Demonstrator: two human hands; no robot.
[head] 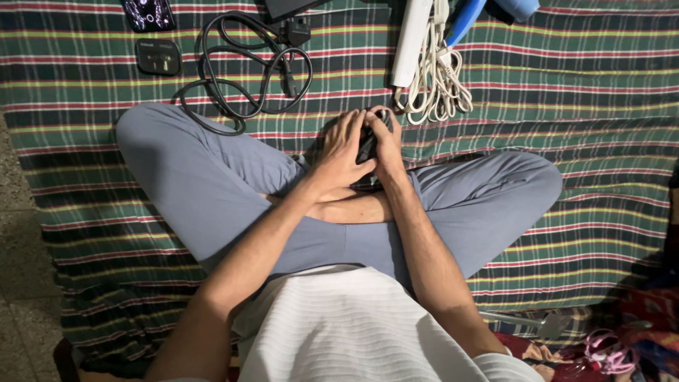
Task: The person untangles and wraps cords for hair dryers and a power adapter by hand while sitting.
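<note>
**Small black device held in both hands, above crossed legs**

Item: small dark hard-shelled object (pixel 368 145), mostly hidden by the hands; its kind cannot be told. Location: in the lap of a person seated cross-legged on a green plaid cloth (pixel 587 92), just short of the coiled white cable (pixel 438 88).

Hold: left hand (pixel 339 152) wraps it from the near side, fingers (pixel 351 126) curled closed over the top; right hand (pixel 387 145) clamps the far side, thumb pressed on the upper edge.

Handling, as judged: light, rigid, likely smooth plastic and a little slippery; best gripped along its long edges, as it is here.

Beyond the white cable: white bar-shaped appliance (pixel 412 39). Left of it: looped black power cord (pixel 244 71), flat black adapter (pixel 158 56).
</note>
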